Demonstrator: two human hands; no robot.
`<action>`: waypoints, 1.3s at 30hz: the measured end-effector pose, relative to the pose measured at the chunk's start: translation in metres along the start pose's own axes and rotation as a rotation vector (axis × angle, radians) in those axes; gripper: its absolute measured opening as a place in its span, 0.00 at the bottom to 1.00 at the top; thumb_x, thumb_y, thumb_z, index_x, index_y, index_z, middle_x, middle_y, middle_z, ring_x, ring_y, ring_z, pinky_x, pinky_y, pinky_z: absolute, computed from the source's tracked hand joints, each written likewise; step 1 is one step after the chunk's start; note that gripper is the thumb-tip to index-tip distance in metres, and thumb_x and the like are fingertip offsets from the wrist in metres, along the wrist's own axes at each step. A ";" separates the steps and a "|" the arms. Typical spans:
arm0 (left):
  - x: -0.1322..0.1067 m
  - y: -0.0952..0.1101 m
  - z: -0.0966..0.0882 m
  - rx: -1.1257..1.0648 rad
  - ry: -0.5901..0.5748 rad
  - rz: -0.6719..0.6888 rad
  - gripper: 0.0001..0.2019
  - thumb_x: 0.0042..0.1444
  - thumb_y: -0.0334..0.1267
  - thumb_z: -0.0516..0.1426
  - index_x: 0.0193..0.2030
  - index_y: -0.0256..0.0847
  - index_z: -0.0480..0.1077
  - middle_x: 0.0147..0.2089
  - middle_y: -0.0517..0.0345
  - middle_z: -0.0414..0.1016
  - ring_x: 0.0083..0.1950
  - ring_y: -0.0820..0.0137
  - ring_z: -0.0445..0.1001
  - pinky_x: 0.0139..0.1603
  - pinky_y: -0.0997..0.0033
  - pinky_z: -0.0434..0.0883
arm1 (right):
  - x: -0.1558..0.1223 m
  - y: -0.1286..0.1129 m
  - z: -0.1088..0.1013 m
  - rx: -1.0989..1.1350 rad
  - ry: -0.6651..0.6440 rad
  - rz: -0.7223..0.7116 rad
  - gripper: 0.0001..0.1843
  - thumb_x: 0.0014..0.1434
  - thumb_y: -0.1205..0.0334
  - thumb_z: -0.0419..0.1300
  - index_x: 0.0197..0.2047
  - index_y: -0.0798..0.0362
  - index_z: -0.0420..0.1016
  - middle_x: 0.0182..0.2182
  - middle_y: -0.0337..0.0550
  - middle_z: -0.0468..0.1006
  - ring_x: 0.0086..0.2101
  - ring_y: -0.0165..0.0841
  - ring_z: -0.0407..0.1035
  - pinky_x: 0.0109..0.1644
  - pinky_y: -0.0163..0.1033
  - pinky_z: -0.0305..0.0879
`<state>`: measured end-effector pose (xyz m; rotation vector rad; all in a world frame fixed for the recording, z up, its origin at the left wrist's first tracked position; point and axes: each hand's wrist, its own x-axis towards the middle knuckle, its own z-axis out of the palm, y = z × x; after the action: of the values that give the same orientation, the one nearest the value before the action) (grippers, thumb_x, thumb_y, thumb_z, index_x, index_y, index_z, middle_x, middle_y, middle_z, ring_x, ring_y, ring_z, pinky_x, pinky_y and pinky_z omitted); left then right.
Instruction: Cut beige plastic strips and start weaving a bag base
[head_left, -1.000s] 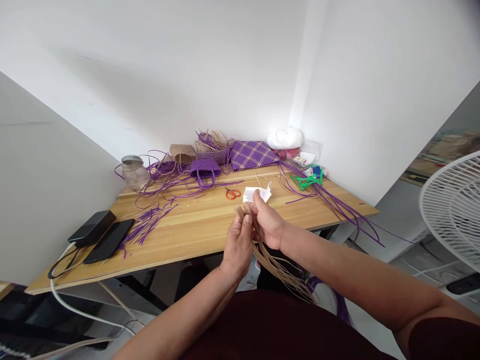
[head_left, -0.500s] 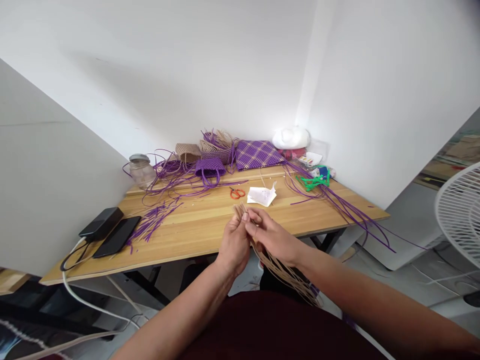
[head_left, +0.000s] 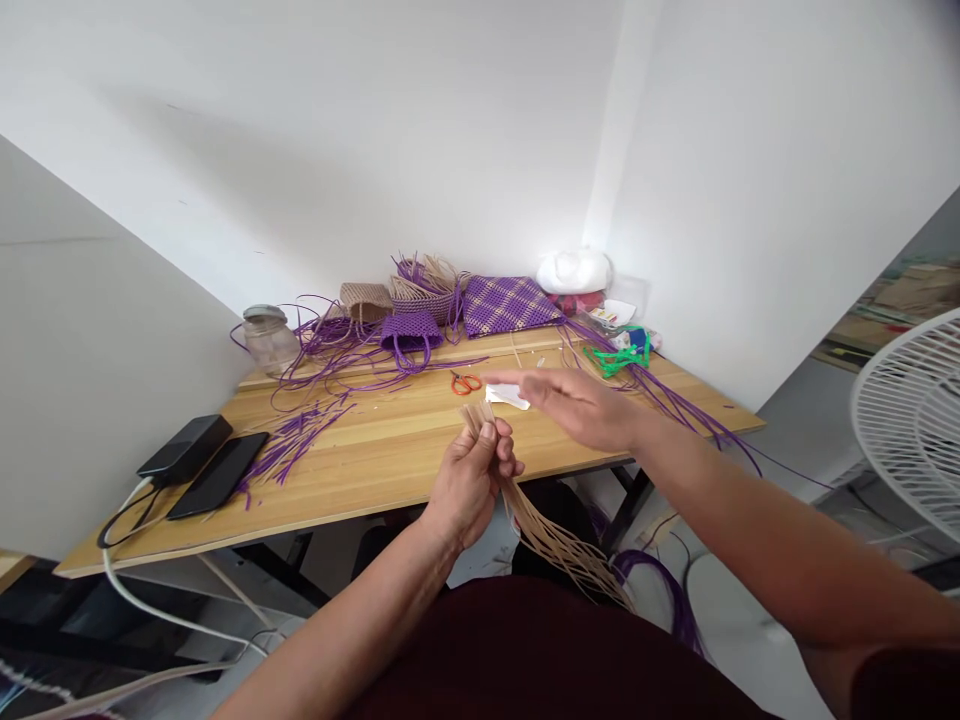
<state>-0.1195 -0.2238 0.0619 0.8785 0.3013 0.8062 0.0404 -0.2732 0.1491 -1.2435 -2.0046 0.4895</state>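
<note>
In my left hand [head_left: 472,480] is a bundle of tan weaving strips [head_left: 559,540], gripped near one end. Short ends stick up above the thumb, and the long part trails down to the right across my lap. My right hand [head_left: 581,408] is off the bundle, held flat over the table with its fingers stretched to the left. It partly covers a white paper [head_left: 508,396]. Just beyond its fingertips lie small scissors with orange handles [head_left: 466,384].
Along the wall stand a glass jar [head_left: 270,345], a small purple basket [head_left: 411,338] and a purple checked woven piece [head_left: 511,305]. Cut purple strips [head_left: 296,440], a phone [head_left: 217,475] and a black adapter [head_left: 185,447] lie at left. A fan [head_left: 911,420] stands at right.
My right hand has let go of the tan strips and moved up over the white paper, fingers straightened. My left hand keeps its grip. The view has shifted slightly.
</note>
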 end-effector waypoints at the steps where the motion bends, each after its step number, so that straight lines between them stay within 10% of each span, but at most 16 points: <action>1: 0.000 -0.001 0.000 0.004 -0.002 -0.010 0.11 0.60 0.45 0.59 0.38 0.38 0.67 0.26 0.66 0.61 0.24 0.79 0.59 0.36 0.73 0.69 | 0.008 -0.005 -0.002 -0.005 -0.020 -0.045 0.30 0.71 0.44 0.41 0.62 0.53 0.69 0.58 0.48 0.72 0.60 0.38 0.63 0.65 0.45 0.56; 7: -0.001 -0.007 -0.002 0.012 0.005 0.012 0.11 0.58 0.42 0.62 0.32 0.37 0.67 0.26 0.65 0.64 0.25 0.79 0.62 0.36 0.72 0.70 | 0.035 -0.010 0.011 -0.021 -0.350 0.114 0.46 0.62 0.29 0.37 0.48 0.63 0.77 0.27 0.49 0.78 0.29 0.37 0.75 0.38 0.41 0.69; 13: 0.003 0.002 -0.010 0.007 0.006 0.028 0.10 0.61 0.44 0.59 0.37 0.38 0.69 0.28 0.62 0.71 0.27 0.76 0.70 0.42 0.68 0.73 | 0.021 0.024 0.029 0.428 -0.203 0.131 0.40 0.66 0.37 0.47 0.69 0.59 0.55 0.33 0.44 0.74 0.32 0.32 0.71 0.43 0.42 0.68; 18: 0.006 0.005 -0.014 -0.066 0.090 0.071 0.09 0.59 0.43 0.61 0.37 0.40 0.68 0.32 0.60 0.77 0.33 0.72 0.77 0.42 0.69 0.74 | -0.004 0.056 0.063 0.672 -0.276 0.131 0.36 0.64 0.35 0.47 0.60 0.56 0.67 0.44 0.48 0.74 0.48 0.35 0.67 0.57 0.45 0.62; 24: 0.004 0.004 -0.019 -0.002 0.124 0.111 0.09 0.62 0.45 0.58 0.38 0.41 0.68 0.42 0.53 0.82 0.51 0.65 0.78 0.59 0.61 0.67 | -0.026 0.061 0.103 0.835 -0.277 0.272 0.28 0.63 0.37 0.53 0.39 0.59 0.70 0.30 0.44 0.73 0.33 0.32 0.72 0.40 0.39 0.68; 27: 0.004 0.006 -0.024 0.173 0.122 0.163 0.11 0.63 0.47 0.56 0.39 0.41 0.70 0.43 0.53 0.82 0.55 0.65 0.75 0.62 0.61 0.61 | -0.032 0.059 0.120 0.919 -0.159 0.378 0.26 0.64 0.39 0.54 0.36 0.57 0.67 0.23 0.33 0.62 0.19 0.22 0.57 0.25 0.32 0.60; 31: 0.001 0.013 -0.030 0.317 0.046 0.176 0.13 0.60 0.43 0.59 0.49 0.42 0.71 0.47 0.52 0.81 0.56 0.63 0.73 0.59 0.62 0.62 | -0.035 0.057 0.127 0.974 -0.034 0.443 0.25 0.63 0.40 0.56 0.33 0.56 0.64 0.19 0.28 0.51 0.18 0.20 0.41 0.21 0.29 0.40; 39: -0.002 0.028 -0.040 0.315 0.199 0.198 0.21 0.52 0.38 0.66 0.52 0.40 0.70 0.40 0.57 0.76 0.40 0.73 0.73 0.36 0.76 0.67 | -0.035 0.054 0.115 0.974 -0.033 0.473 0.24 0.62 0.40 0.57 0.33 0.56 0.66 0.18 0.28 0.51 0.18 0.20 0.40 0.21 0.32 0.38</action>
<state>-0.1568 -0.1922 0.0583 1.1375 0.5326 1.0512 -0.0021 -0.2735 0.0243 -1.0238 -1.1613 1.4932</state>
